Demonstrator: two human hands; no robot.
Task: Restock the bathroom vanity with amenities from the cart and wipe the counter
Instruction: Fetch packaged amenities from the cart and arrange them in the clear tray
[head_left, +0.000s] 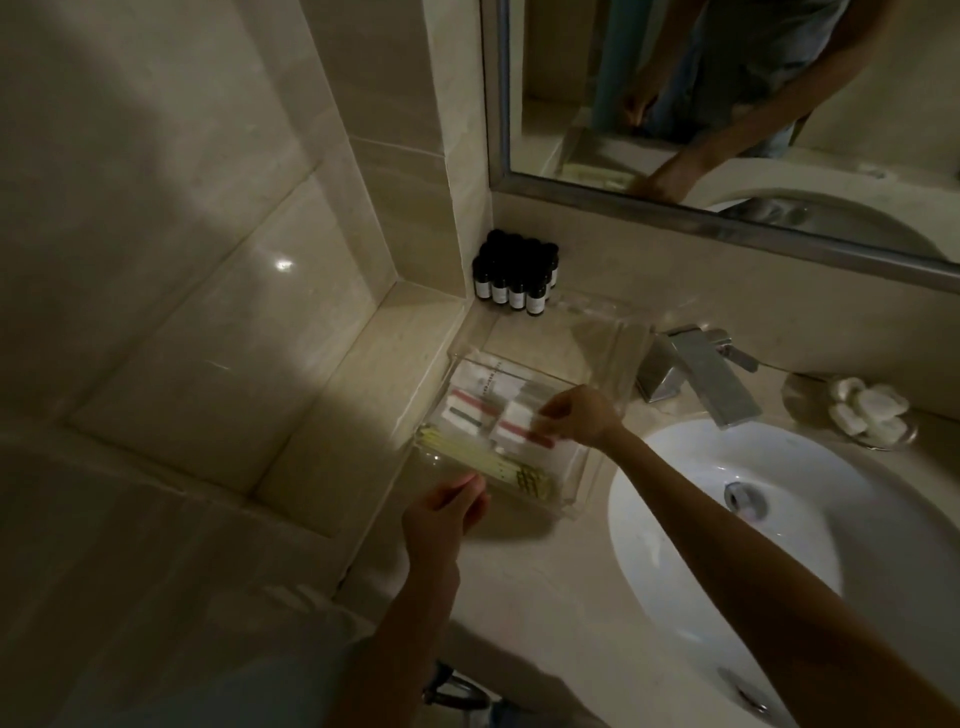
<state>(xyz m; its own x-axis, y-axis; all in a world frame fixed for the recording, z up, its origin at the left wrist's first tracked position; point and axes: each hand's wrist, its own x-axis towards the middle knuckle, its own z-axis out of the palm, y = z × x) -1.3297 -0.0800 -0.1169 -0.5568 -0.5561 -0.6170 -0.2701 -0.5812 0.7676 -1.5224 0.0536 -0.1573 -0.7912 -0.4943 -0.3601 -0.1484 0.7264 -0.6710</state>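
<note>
Both hands reach into clear tray (587, 480), right fingers (543, 420) pinching packet (519, 434).

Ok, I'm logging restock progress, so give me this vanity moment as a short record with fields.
tray: clear acrylic amenity tray on beige stone counter, left of white round sink
tray contents: white packets with red strips, yellow-handled items
right hand: pinching a packet in the tray
left hand: at tray's near edge
corner: dark small bottles, clustered upright

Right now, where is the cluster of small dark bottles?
In the head view, the small dark bottles stand in the back left corner of the counter, under the mirror's lower left corner and just behind the clear tray.
</note>
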